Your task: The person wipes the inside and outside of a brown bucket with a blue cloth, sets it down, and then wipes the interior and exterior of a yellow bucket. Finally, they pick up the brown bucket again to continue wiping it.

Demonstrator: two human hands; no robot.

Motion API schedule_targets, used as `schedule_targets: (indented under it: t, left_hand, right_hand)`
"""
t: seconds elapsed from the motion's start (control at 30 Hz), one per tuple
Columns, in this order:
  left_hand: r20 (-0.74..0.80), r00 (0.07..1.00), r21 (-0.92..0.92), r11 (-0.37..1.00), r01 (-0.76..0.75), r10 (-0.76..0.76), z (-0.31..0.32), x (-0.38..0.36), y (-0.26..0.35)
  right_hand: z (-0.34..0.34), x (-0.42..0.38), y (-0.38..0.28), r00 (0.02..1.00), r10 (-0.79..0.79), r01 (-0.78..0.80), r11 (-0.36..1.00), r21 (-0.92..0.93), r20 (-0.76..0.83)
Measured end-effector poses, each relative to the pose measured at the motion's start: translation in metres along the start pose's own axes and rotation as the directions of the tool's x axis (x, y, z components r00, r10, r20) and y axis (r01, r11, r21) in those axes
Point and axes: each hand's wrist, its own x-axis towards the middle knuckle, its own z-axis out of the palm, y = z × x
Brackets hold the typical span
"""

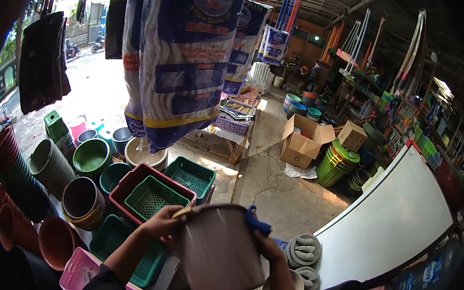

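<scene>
Bucket (220, 253), brown, one: held raised between two grips, near red basket (133, 183). Left grip (163, 223): clasping upper edge. Right grip (269, 247): grasping blue cloth (259, 224) against opposite side. Advisable: steady the edge firmly, press cloth flat, wipe in overlapping strokes, turn gradually.

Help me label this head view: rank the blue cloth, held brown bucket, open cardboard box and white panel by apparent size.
Largest to smallest:
White panel
Brown bucket
Open cardboard box
Blue cloth
</scene>
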Motion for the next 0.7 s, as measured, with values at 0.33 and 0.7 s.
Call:
schedule_targets:
  t: [0.33,0.7]
  left_hand:
    - [-0.159,0.964,-0.808,0.589,-0.002,-0.215,0.078,0.001,-0.061]
    - [-0.244,0.937,-0.352,0.923,0.154,-0.249,0.103,-0.002,-0.085]
  right_hand:
    - [0.032,-0.006,0.099,0.643,-0.297,0.452,0.891,0.037,-0.706]
    - [0.098,-0.010,0.040,0.900,-0.332,0.276,-0.072,-0.958,0.284]
